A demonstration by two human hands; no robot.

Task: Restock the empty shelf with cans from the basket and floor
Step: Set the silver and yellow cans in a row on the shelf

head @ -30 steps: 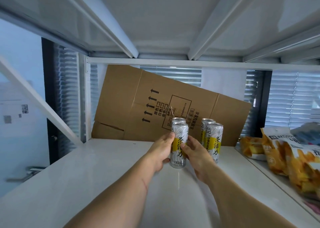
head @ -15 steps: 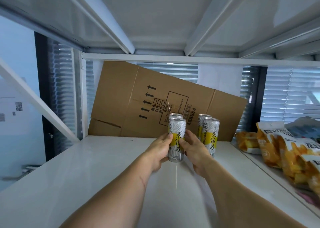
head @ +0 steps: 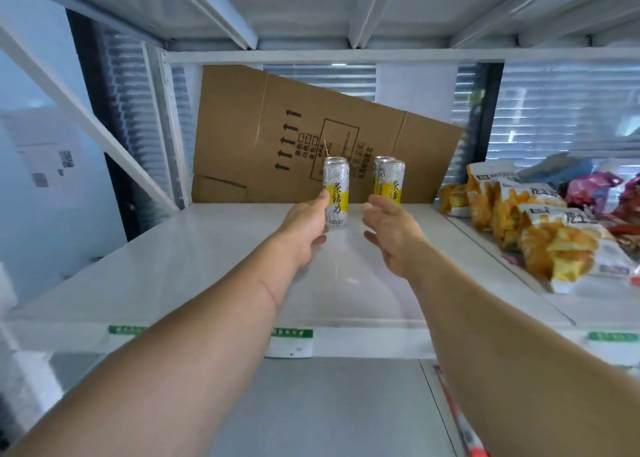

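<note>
A white and yellow can (head: 337, 188) stands upright on the white shelf (head: 207, 266), in front of a leaning cardboard sheet. Two more matching cans (head: 390, 181) stand just to its right, one behind the other. My left hand (head: 304, 229) is at the left can's near side; its thumb lies against the can's left edge and its fingers hang loose in front of the base. My right hand (head: 389, 229) hovers open between the two groups, a little nearer to me, touching nothing. Neither basket nor floor is in view.
A flattened cardboard box (head: 277, 127) leans against the shelf's back. Orange snack bags (head: 526, 224) fill the neighbouring section on the right. A white diagonal brace (head: 86, 110) crosses the left side. The upper shelf's underside hangs close overhead. Green price labels (head: 291, 333) line the front edge.
Both hands gripped the left can before. Now my right hand has let go and opened, my left hand has loosened, and both have drawn back towards me while the view pulled away.
</note>
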